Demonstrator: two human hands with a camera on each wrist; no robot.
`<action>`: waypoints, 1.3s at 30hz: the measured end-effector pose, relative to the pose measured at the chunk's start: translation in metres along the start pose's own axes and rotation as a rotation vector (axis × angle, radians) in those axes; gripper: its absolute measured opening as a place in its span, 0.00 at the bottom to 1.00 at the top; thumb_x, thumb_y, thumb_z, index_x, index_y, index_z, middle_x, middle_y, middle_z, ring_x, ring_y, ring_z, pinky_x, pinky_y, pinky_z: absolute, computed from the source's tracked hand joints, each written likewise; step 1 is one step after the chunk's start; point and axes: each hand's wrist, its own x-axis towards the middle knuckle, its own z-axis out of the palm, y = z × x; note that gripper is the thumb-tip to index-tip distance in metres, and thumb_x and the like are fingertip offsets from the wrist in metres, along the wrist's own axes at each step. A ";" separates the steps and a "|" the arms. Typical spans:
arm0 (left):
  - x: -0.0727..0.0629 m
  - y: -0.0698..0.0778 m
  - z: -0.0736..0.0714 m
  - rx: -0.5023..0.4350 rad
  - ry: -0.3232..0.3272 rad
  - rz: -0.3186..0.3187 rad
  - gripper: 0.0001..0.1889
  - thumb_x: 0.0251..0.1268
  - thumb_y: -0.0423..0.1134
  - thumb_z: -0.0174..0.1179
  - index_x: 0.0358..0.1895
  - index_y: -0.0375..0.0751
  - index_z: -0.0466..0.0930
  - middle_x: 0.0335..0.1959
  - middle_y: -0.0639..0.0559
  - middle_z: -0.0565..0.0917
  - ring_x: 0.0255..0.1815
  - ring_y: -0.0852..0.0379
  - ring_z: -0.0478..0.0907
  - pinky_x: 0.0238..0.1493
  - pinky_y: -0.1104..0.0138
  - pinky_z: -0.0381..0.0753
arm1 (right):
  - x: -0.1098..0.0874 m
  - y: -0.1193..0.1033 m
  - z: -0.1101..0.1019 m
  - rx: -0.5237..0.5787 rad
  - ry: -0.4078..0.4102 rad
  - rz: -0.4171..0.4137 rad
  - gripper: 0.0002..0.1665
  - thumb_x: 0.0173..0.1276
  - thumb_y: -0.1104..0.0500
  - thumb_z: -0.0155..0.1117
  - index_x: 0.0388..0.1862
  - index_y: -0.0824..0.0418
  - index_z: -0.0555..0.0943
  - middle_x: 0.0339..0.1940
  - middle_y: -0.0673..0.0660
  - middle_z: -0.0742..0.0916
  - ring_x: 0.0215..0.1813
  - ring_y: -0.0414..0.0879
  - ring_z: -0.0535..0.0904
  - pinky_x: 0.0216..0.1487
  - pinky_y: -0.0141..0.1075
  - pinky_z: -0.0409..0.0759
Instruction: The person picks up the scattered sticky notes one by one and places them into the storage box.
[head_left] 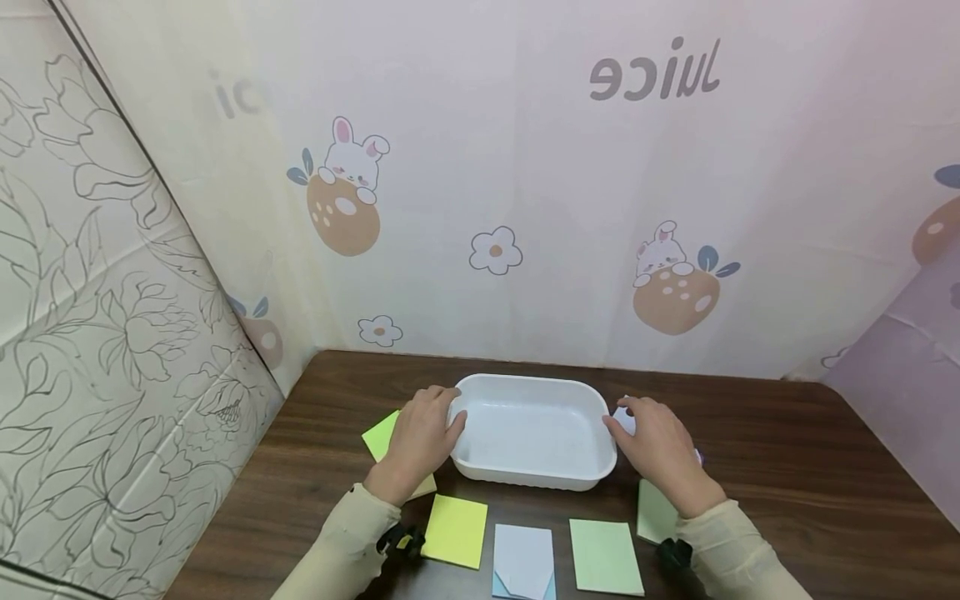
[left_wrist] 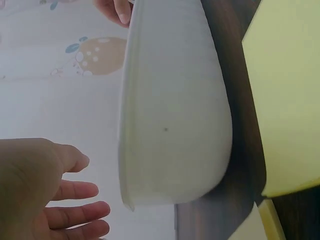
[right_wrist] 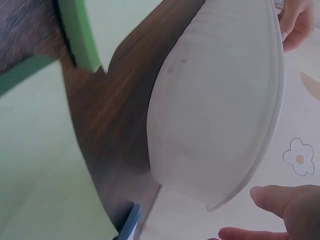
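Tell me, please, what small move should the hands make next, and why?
Perhaps bring the left hand and right hand inward against the tray: they flank its short ends, the left visibly apart from it, and neither appears to grip it yet.

We see a dark brown wood-grain table (head_left: pixel 795 450) bearing a white rectangular plastic tub (head_left: pixel 534 433) and yellow, pale-blue and pale-green paper pads (head_left: pixel 454 533).

The tub (head_left: pixel 534 429) is plain white, one pad (head_left: pixel 456 530) yellow, the table (head_left: pixel 795 450) brown wood-grained, the backdrop (head_left: pixel 495 167) rabbit-printed.
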 end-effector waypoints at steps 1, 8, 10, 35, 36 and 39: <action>0.000 0.002 -0.001 0.002 -0.001 0.008 0.17 0.70 0.44 0.64 0.55 0.39 0.84 0.51 0.42 0.86 0.51 0.44 0.84 0.48 0.53 0.85 | 0.000 0.001 -0.001 0.001 0.001 -0.001 0.23 0.68 0.53 0.67 0.52 0.71 0.83 0.46 0.71 0.88 0.45 0.65 0.84 0.42 0.56 0.82; -0.001 0.012 -0.004 0.011 0.010 0.072 0.17 0.69 0.45 0.65 0.55 0.40 0.83 0.49 0.43 0.87 0.50 0.46 0.84 0.47 0.55 0.84 | -0.002 0.008 -0.007 0.017 -0.009 0.009 0.27 0.68 0.53 0.67 0.56 0.73 0.81 0.46 0.71 0.87 0.46 0.65 0.84 0.42 0.57 0.82; -0.002 0.014 -0.005 0.014 0.009 0.086 0.17 0.68 0.45 0.65 0.55 0.40 0.83 0.49 0.43 0.87 0.50 0.46 0.84 0.47 0.55 0.84 | -0.002 0.011 -0.008 0.011 -0.009 0.006 0.27 0.69 0.53 0.67 0.56 0.74 0.81 0.47 0.71 0.87 0.47 0.65 0.84 0.43 0.57 0.82; -0.006 0.046 -0.001 0.020 -0.035 0.255 0.18 0.69 0.46 0.65 0.56 0.41 0.82 0.49 0.48 0.87 0.50 0.50 0.83 0.51 0.60 0.83 | 0.005 0.054 -0.003 -0.057 -0.067 0.018 0.27 0.69 0.50 0.65 0.54 0.73 0.82 0.47 0.74 0.86 0.50 0.70 0.81 0.45 0.61 0.79; -0.006 0.048 -0.001 0.021 -0.036 0.263 0.18 0.69 0.46 0.64 0.56 0.41 0.82 0.49 0.48 0.87 0.50 0.51 0.84 0.52 0.60 0.83 | 0.005 0.056 -0.002 -0.060 -0.072 0.020 0.27 0.69 0.50 0.65 0.53 0.73 0.82 0.47 0.75 0.86 0.49 0.71 0.81 0.45 0.61 0.79; -0.006 0.052 0.001 0.024 -0.045 0.279 0.18 0.70 0.47 0.64 0.56 0.42 0.82 0.49 0.49 0.87 0.50 0.51 0.84 0.52 0.60 0.83 | 0.007 0.062 0.000 -0.060 -0.095 0.023 0.26 0.69 0.51 0.65 0.53 0.74 0.82 0.47 0.74 0.86 0.48 0.69 0.82 0.44 0.60 0.81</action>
